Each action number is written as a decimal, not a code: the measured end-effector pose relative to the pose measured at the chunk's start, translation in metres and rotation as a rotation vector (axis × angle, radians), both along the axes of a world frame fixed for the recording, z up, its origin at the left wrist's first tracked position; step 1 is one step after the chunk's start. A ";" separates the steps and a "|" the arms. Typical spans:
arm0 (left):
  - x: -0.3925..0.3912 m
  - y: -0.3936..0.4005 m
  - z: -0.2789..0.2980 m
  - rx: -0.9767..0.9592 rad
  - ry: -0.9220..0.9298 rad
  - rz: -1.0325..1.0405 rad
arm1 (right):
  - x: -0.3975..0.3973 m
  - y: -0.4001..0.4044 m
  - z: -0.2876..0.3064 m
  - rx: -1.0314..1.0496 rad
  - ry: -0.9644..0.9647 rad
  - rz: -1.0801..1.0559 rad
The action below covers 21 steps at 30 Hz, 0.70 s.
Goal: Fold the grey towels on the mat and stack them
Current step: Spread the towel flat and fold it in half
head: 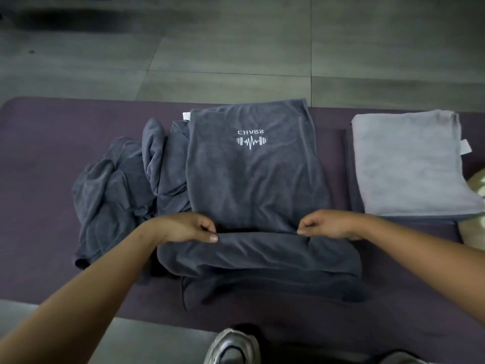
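Note:
A dark grey towel with a white barbell logo lies spread on the purple mat, its near end doubled over towards me. My left hand pinches the folded edge at its left side, and my right hand pinches the same edge at its right. To the left lies a crumpled heap of dark grey towels. At the right, a folded light grey towel rests on top of a folded dark grey one.
Grey floor tiles stretch beyond the mat's far edge. My grey shoe stands at the mat's near edge. A pale rounded object shows at the right border, beside the folded stack.

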State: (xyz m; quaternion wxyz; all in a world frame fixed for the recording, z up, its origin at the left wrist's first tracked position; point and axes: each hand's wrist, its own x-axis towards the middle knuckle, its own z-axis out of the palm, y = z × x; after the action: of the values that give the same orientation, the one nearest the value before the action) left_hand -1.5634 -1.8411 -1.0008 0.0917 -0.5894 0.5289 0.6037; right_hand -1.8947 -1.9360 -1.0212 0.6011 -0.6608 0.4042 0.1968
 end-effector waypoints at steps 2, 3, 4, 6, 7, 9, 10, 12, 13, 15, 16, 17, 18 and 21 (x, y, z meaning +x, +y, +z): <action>0.000 -0.011 0.005 0.045 0.010 0.008 | 0.003 -0.013 0.002 0.066 0.005 -0.085; -0.001 -0.017 0.007 0.030 -0.011 0.040 | 0.006 -0.019 0.001 0.027 0.019 -0.115; -0.003 -0.023 0.006 -0.020 -0.046 0.085 | 0.009 -0.025 0.000 -0.088 0.047 -0.127; -0.005 -0.034 0.001 -0.203 -0.153 0.182 | 0.016 -0.031 -0.009 -0.425 0.100 -0.167; -0.007 -0.039 -0.003 -0.315 -0.225 0.217 | 0.018 -0.031 -0.012 -0.564 0.093 -0.248; -0.013 -0.039 -0.012 -0.546 -0.423 0.182 | 0.018 -0.024 -0.017 -0.784 0.021 -0.384; -0.018 -0.035 -0.016 -0.669 -0.516 0.131 | 0.017 -0.018 -0.018 -0.913 -0.012 -0.362; -0.030 -0.021 -0.022 -0.857 -0.490 0.131 | 0.014 -0.004 -0.019 -1.036 -0.080 -0.239; -0.036 -0.012 -0.023 -0.854 -0.368 0.172 | 0.013 0.006 -0.018 -0.963 -0.107 -0.173; -0.049 0.010 -0.025 -0.624 -0.130 0.228 | 0.010 0.030 -0.018 -0.700 -0.106 -0.076; -0.054 0.021 -0.029 -0.487 -0.043 0.235 | 0.008 0.041 -0.019 -0.596 -0.109 -0.058; -0.057 0.031 -0.034 -0.398 0.019 0.234 | 0.006 0.050 -0.021 -0.513 -0.123 -0.058; -0.057 0.040 -0.041 -0.341 0.059 0.239 | 0.003 0.059 -0.024 -0.446 -0.123 -0.062; -0.059 0.062 -0.055 -0.242 0.086 0.185 | -0.003 0.079 -0.032 -0.320 -0.070 0.016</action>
State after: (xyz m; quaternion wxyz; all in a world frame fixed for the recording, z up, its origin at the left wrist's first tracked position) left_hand -1.6227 -1.7792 -1.0558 -0.0586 -0.6160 0.5446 0.5661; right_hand -1.8980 -1.8569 -1.0529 0.5001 -0.7578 0.4040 0.1115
